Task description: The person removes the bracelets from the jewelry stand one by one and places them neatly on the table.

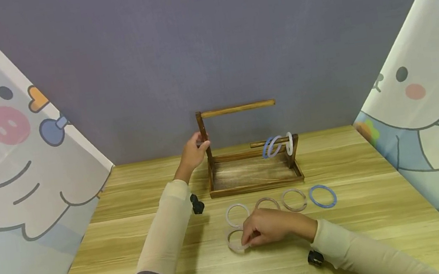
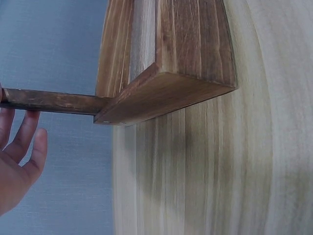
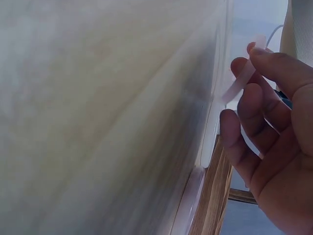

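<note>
My left hand [image 1: 193, 152] grips the tall left post [image 1: 202, 127] of a dark wooden bangle stand [image 1: 257, 188]; its fingers meet that post in the left wrist view. My right hand [image 1: 269, 226] pinches a pale pinkish bangle [image 3: 238, 85] between thumb and finger, low over the table in front of the stand. Beside it lies a whitish bangle [image 1: 227, 217]. A brown bangle [image 1: 266, 198] is partly covered by the right hand. Farther right lie a brownish bangle [image 1: 283, 200] and a blue bangle [image 1: 311, 197].
Blue, lavender and white bangles [image 1: 289, 144] hang on the stand's short lower bar [image 1: 258, 144]. The long upper bar [image 1: 238, 108] points right from the tall post. A grey wall [image 1: 224, 52] rises behind the wood-grain table [image 1: 139, 223], with cartoon-printed panels [image 1: 420, 127] at both sides.
</note>
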Available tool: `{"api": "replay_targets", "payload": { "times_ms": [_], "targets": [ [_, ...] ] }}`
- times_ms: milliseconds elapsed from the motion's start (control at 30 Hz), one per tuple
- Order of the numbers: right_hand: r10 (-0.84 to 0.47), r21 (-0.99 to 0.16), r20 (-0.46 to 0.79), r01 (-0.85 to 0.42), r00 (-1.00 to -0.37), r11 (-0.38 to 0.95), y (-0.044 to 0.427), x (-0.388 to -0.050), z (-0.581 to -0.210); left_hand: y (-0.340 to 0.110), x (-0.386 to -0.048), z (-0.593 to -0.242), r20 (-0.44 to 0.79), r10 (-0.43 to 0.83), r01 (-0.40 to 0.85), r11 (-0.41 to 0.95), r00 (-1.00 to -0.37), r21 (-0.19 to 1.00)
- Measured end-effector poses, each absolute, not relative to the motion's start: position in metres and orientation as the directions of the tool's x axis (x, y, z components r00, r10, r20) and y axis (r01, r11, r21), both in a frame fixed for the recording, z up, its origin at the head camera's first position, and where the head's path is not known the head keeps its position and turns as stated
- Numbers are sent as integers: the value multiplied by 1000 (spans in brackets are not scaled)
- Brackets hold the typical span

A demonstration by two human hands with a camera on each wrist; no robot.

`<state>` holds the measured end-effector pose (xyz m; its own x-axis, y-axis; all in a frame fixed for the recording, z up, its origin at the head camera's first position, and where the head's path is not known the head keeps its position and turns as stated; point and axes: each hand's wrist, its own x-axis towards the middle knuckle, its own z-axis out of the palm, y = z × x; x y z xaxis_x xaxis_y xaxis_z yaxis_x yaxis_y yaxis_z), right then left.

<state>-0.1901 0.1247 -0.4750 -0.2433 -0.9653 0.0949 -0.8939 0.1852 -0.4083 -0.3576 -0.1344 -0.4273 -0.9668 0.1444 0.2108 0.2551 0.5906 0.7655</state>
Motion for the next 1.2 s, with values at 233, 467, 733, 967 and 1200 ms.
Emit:
{"api": "replay_targets", "payload": {
  "times_ms": [233, 467, 733, 967, 1200],
  "targets": [
    [-974, -379, 64, -908, -218, 178, 124, -186, -473, -134, -358, -427, 207, 143, 251, 592, -968, 766],
    [-970, -389, 15, -895, -243, 218, 123, -182, -472, -135, -357, -427, 217, 152, 265, 584, -964, 767],
    [-965, -403, -12, -882, -262, 245, 123, -179, -477, -134, -357, -427, 208, 150, 256, 586, -967, 769],
    [-962, -384, -32, -885, -273, 264, 125, -177, -476, -134, -357, -427, 207, 151, 257, 592, -966, 764],
    [-959, -341, -73, -897, -273, 281, 125, -175, -476, -134, -356, -426, 208, 143, 252, 598, -968, 761]
  ]
}}
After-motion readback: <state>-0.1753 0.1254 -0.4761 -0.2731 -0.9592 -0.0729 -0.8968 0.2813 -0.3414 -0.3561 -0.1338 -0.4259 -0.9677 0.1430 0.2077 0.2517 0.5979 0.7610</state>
